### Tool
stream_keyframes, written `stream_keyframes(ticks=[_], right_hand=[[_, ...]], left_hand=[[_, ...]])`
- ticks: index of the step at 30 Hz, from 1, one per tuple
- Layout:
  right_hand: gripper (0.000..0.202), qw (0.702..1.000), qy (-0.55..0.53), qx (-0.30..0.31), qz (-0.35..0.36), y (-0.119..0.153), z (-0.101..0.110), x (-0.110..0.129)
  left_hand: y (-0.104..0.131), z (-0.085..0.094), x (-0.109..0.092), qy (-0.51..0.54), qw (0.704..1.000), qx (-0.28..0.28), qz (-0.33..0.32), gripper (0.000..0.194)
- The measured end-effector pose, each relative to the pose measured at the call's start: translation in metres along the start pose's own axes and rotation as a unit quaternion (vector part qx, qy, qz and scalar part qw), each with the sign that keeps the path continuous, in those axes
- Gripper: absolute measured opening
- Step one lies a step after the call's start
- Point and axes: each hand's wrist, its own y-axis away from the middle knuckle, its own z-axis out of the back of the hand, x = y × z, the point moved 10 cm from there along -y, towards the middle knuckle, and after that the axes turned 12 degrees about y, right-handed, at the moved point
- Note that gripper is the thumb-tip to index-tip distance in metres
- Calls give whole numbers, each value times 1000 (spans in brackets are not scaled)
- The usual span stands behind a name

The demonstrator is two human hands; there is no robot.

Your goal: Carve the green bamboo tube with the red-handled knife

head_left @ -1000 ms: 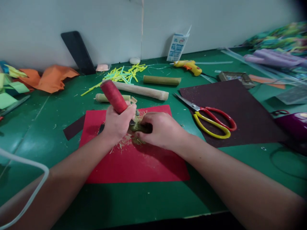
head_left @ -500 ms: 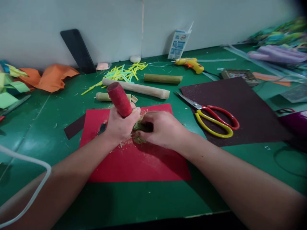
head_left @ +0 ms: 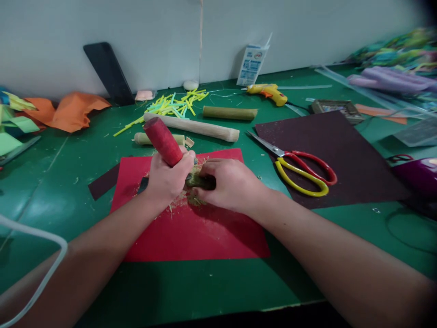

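My left hand (head_left: 169, 175) is wrapped round the thick red handle of a tool (head_left: 163, 140), its butt tilted up and to the left. A dark, flat part (head_left: 143, 184), perhaps its blade, shows left of the fist; the working end is mostly hidden. Close beside it, my right hand (head_left: 230, 182) grips a short green bamboo piece (head_left: 201, 181) between thumb and fingers. Pale shavings (head_left: 177, 200) lie under and around both hands on the red sheet (head_left: 198, 237).
Behind the hands lie bamboo lengths (head_left: 230, 113), a pale stick (head_left: 194, 127) and yellow-green strips (head_left: 170, 105). Scissors (head_left: 303, 171) rest on a dark sheet (head_left: 348, 159) at right. Farther back are a yellow glue gun (head_left: 269, 93), a carton (head_left: 252, 64) and a leaning phone (head_left: 109, 73).
The red handle leans slightly farther left, and a little more of the bamboo shows between my hands. The whole view has shifted slightly. Both grips are kept.
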Motion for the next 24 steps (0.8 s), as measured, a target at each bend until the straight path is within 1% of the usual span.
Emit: stream_keyframes(ticks=[5, 10, 15, 16, 20, 24], right_hand=[[17, 1000, -20, 4, 5, -1, 1, 0], [15, 999, -37, 12, 25, -1, 0, 4], [15, 999, -37, 10, 21, -1, 0, 2], [16, 999, -36, 9, 24, -1, 0, 2], [18, 999, -16, 1, 33, -2, 0, 2], [20, 1000, -1, -1, 24, -2, 1, 0]], left_hand=[[1, -3, -2, -5, 1000, 14, -12, 34], [0, -5, -2, -10, 999, 30, -4, 34], [4, -10, 3, -31, 996, 74, 35, 35], [5, -9, 3, -25, 997, 70, 38, 35], [3, 0, 6, 31, 999, 11, 33, 30], [-1, 0, 7, 32, 999, -2, 23, 31]])
